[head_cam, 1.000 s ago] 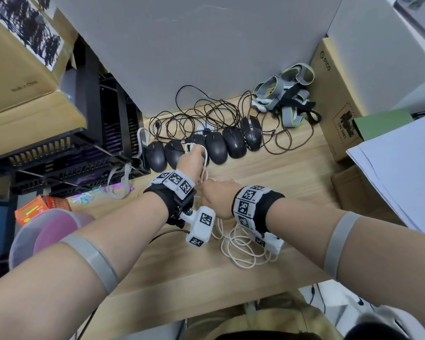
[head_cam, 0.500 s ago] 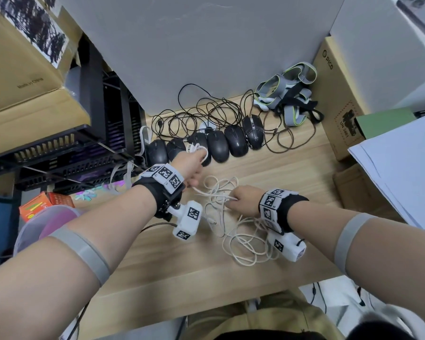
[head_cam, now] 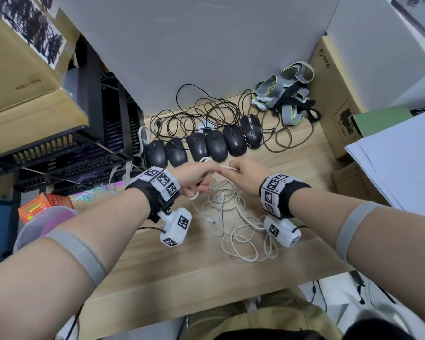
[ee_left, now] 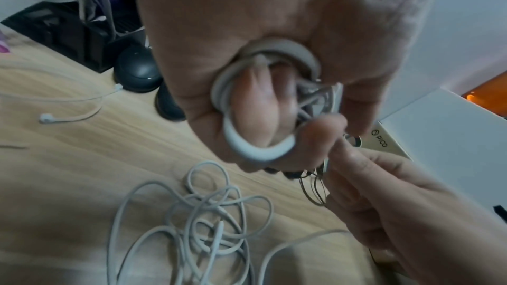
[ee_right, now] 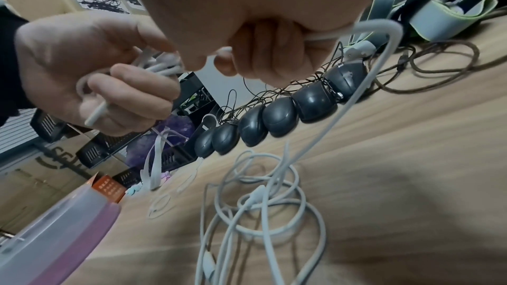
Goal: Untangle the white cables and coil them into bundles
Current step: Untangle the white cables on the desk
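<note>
My left hand [head_cam: 196, 177] grips a small coil of white cable [ee_left: 257, 103], its loops wound round the curled fingers. Right beside it, my right hand [head_cam: 243, 177] pinches a strand of the same white cable [ee_right: 365, 27], which hangs down to the desk. A loose tangle of white cables [head_cam: 236, 222] lies on the wooden desk [head_cam: 157, 273] under and between my wrists. The tangle [ee_left: 197, 224] shows in the left wrist view below the hand, and in the right wrist view as tangled loops [ee_right: 260, 209]. A separate thin white cable end [ee_left: 44, 118] lies to the left.
Several black mice [head_cam: 206, 148] stand in a row just beyond my hands, their dark cords [head_cam: 206, 114] piled behind. Grey straps [head_cam: 285, 94] lie at the back right, cardboard boxes [head_cam: 334, 99] and papers [head_cam: 402, 158] on the right, a black rack [head_cam: 71, 153] and pink-lidded tub [head_cam: 47, 222] on the left.
My right hand has come up from the tangle on the desk to meet the left hand, bringing a strand with it. The left hand kept its coil and shifted slightly right.
</note>
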Motion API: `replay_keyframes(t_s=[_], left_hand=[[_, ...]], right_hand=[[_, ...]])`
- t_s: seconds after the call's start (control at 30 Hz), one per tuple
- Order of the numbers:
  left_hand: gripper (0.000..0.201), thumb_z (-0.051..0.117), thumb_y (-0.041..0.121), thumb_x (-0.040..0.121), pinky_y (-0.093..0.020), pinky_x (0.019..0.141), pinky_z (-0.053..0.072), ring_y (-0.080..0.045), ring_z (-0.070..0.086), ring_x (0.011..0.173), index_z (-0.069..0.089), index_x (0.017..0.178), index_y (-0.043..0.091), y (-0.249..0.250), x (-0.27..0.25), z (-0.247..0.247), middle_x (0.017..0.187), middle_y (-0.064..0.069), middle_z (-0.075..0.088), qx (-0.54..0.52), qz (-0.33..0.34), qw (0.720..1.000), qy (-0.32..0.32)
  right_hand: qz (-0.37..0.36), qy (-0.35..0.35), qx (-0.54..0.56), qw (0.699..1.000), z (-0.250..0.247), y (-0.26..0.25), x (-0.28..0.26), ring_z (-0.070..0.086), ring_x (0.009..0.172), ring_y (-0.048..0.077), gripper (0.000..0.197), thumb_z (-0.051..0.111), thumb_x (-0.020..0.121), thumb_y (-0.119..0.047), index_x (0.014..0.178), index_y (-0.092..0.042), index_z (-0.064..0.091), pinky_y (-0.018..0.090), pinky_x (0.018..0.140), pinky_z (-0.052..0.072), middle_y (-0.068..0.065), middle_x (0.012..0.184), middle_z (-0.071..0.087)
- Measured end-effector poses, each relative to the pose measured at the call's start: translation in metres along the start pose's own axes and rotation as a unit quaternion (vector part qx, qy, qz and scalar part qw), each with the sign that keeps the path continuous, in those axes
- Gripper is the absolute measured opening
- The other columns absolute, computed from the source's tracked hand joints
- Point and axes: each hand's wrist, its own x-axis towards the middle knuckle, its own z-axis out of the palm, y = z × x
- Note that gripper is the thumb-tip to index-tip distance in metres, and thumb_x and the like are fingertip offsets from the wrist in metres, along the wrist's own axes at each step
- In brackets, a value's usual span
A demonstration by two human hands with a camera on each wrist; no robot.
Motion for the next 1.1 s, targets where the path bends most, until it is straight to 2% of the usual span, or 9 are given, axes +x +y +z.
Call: replay_keyframes(t_s=[0.2, 0.4, 0.53, 0.6, 0.7, 0.77, 0.83, 0.97, 1.1], left_hand=[[0.045, 0.063, 0.05, 0.086, -0.025, 0.048, 0.026, -0.015, 0.029, 0.036, 0.039, 0.063, 0.02, -0.007, 0.013, 0.004, 0.044, 0.005, 0.035, 0.056, 0.021, 0.987, 0.148], [0.053, 0.054, 0.037, 0.092, -0.039, 0.073, 0.04, -0.025, 0.049, 0.058, 0.045, 0.042, 0.023, -0.004, 0.018, 0.006, 0.042, 0.004, 0.045, -0.066, 0.105, 0.977, 0.173], [0.039, 0.053, 0.025, 0.097, -0.042, 0.077, 0.056, -0.032, 0.07, 0.077, 0.051, 0.062, 0.007, 0.008, 0.014, 0.015, 0.077, -0.017, 0.075, -0.199, 0.112, 0.962, 0.15], [0.042, 0.046, 0.019, 0.099, -0.034, 0.059, 0.059, -0.037, 0.074, 0.084, 0.044, 0.059, 0.007, 0.014, 0.012, 0.022, 0.091, -0.025, 0.075, -0.256, 0.109, 0.953, 0.122], [0.04, 0.049, 0.017, 0.093, -0.035, 0.057, 0.056, -0.025, 0.056, 0.042, 0.037, 0.055, 0.016, 0.019, 0.011, 0.029, 0.052, -0.007, 0.053, -0.299, 0.099, 0.939, 0.137], [0.034, 0.049, 0.02, 0.088, -0.026, 0.05, 0.039, -0.016, 0.027, 0.037, 0.034, 0.058, 0.021, 0.019, 0.013, 0.028, 0.05, 0.001, 0.029, -0.247, 0.094, 0.95, 0.167], [0.027, 0.054, 0.024, 0.079, -0.022, 0.045, 0.024, -0.014, 0.02, 0.041, 0.034, 0.062, 0.021, 0.018, 0.016, 0.024, 0.053, 0.003, 0.025, -0.178, 0.093, 0.961, 0.19], [0.033, 0.079, 0.033, 0.077, -0.024, 0.043, 0.036, -0.014, 0.039, 0.036, 0.05, 0.071, 0.016, 0.008, 0.02, 0.014, 0.051, 0.003, 0.043, 0.042, 0.093, 0.97, 0.219], [0.05, 0.081, 0.054, 0.075, -0.02, 0.041, 0.037, -0.011, 0.04, 0.033, 0.05, 0.063, 0.015, -0.005, 0.009, 0.011, 0.046, 0.0, 0.048, 0.161, 0.092, 0.971, 0.149]], right_hand=[[0.049, 0.035, 0.0, 0.998, 0.003, 0.011, 0.004, 0.055, 0.068, 0.023, 0.045, 0.031, 0.1, -0.05, 0.065, -0.023, 0.043, 0.032, 0.061, 0.036, -0.006, 0.063, 0.05], [0.038, -0.026, -0.055, 0.997, 0.019, 0.01, -0.007, 0.058, 0.079, 0.03, 0.038, 0.025, 0.102, -0.04, 0.088, -0.016, 0.051, 0.039, 0.074, 0.046, 0.004, 0.081, 0.06], [0.013, -0.103, -0.103, 0.989, 0.036, -0.002, -0.012, 0.061, 0.089, 0.032, 0.03, 0.03, 0.102, -0.032, 0.104, -0.013, 0.053, 0.043, 0.082, 0.05, 0.009, 0.1, 0.064], [-0.018, -0.123, -0.129, 0.984, 0.041, -0.013, -0.014, 0.062, 0.094, 0.035, 0.026, 0.035, 0.101, -0.023, 0.109, -0.007, 0.054, 0.045, 0.085, 0.05, 0.014, 0.107, 0.064], [-0.054, -0.163, -0.154, 0.973, 0.043, -0.026, -0.016, 0.063, 0.096, 0.035, 0.029, 0.036, 0.102, -0.016, 0.108, 0.001, 0.058, 0.044, 0.084, 0.052, 0.018, 0.106, 0.065], [-0.074, -0.172, -0.146, 0.972, 0.042, -0.027, -0.019, 0.063, 0.091, 0.033, 0.035, 0.033, 0.103, -0.027, 0.103, -0.002, 0.058, 0.043, 0.081, 0.052, 0.015, 0.099, 0.066], [-0.084, -0.171, -0.126, 0.974, 0.041, -0.025, -0.021, 0.059, 0.082, 0.026, 0.037, 0.03, 0.102, -0.041, 0.092, -0.012, 0.053, 0.036, 0.075, 0.048, 0.007, 0.089, 0.063], [-0.11, -0.142, -0.118, 0.977, 0.033, -0.017, -0.023, 0.05, 0.071, 0.018, 0.033, 0.039, 0.098, -0.045, 0.072, -0.026, 0.045, 0.032, 0.066, 0.039, -0.006, 0.077, 0.053], [-0.072, -0.085, -0.088, 0.99, 0.014, -0.003, -0.018, 0.051, 0.059, 0.016, 0.031, 0.051, 0.091, -0.041, 0.064, -0.025, 0.049, 0.03, 0.058, 0.038, -0.008, 0.062, 0.053]])
